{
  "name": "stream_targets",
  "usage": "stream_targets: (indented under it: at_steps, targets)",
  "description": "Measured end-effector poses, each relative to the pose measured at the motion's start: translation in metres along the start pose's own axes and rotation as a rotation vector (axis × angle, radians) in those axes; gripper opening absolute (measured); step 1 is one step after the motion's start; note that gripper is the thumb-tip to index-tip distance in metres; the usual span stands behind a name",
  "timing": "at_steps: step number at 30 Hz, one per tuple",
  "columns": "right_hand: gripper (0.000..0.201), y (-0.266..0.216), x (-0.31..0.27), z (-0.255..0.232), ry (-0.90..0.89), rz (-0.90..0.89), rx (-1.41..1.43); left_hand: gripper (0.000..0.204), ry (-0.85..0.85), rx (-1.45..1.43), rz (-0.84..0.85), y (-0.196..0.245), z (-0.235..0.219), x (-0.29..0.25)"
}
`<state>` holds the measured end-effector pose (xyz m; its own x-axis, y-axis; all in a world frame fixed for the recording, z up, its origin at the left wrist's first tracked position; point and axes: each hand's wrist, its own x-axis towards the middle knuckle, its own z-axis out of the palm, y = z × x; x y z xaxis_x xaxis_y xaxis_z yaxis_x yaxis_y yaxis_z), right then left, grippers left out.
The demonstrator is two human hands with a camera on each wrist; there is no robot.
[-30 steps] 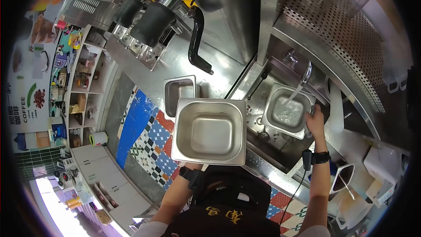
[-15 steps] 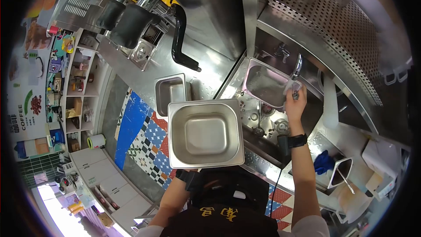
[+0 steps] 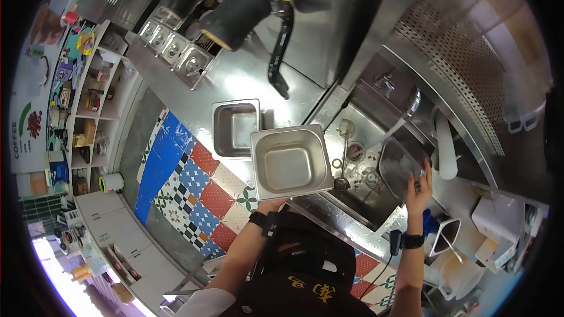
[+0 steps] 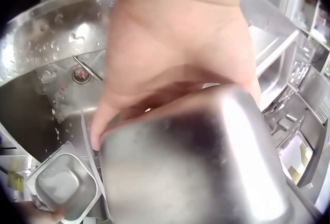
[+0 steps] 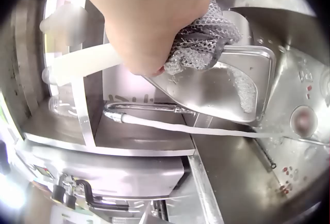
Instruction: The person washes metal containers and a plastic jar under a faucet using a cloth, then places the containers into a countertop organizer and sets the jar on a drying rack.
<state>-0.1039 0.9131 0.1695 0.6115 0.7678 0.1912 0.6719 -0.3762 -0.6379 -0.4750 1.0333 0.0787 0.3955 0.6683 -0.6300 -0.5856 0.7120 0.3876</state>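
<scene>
My left hand (image 4: 175,43) holds a deep square steel pan (image 3: 288,167) in front of my body, its inside facing up. In the left wrist view the fingers wrap the pan's side and are partly hidden behind it. Over the sink (image 3: 367,208), my right hand (image 3: 418,191) grips a grey mesh scrubber (image 5: 206,35). A second steel pan (image 5: 206,92) tilts beneath that hand, with suds along its inner wall; the scrubber overlaps its rim. Water (image 5: 196,130) runs from the tap (image 3: 415,103) past this pan into the sink.
A long-handled spoon (image 3: 342,183) lies in the sink near the drain (image 3: 355,151), with small red bits around. Another steel pan (image 3: 237,126) stands on the counter at left. Blue cloth (image 3: 432,222) lies right of the sink. A black-handled machine (image 3: 282,53) overhangs the counter.
The sink pan, earlier level under the stream and filling, has been tipped, emptied and moved right toward the sink's near side. The deep pan in my left hand has turned slightly and shifted right.
</scene>
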Motion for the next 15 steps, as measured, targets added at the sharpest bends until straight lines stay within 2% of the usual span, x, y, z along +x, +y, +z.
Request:
stream_targets:
  at_steps: [1,2,3,5,8,11,15]
  targets:
    - [0.014,-0.006,-0.001,0.0,0.009,-0.109,-0.062,0.052,-0.006,-0.002,-0.007,0.0,-0.002,0.002]
    - [0.014,-0.01,-0.004,-0.001,-0.01,-0.135,-0.102,0.052,-0.01,-0.004,-0.006,-0.001,-0.005,0.005]
    - [0.018,-0.017,-0.008,-0.003,-0.063,-0.046,-0.037,0.052,-0.01,-0.009,-0.01,-0.001,-0.008,0.006]
    - [0.012,-0.021,-0.013,0.0,0.001,-0.14,-0.134,0.052,-0.006,-0.013,-0.006,-0.001,-0.017,0.005]
    - [0.012,-0.033,-0.022,0.0,-0.146,-0.109,-0.343,0.051,0.013,-0.01,0.006,-0.002,-0.035,0.002]
    - [0.02,-0.032,-0.019,0.008,-0.058,-0.275,-0.468,0.051,0.038,0.005,0.031,-0.003,-0.051,0.007]
    - [0.014,-0.039,-0.007,0.008,-0.044,-0.265,-0.517,0.051,0.073,0.076,0.149,0.003,-0.069,0.036]
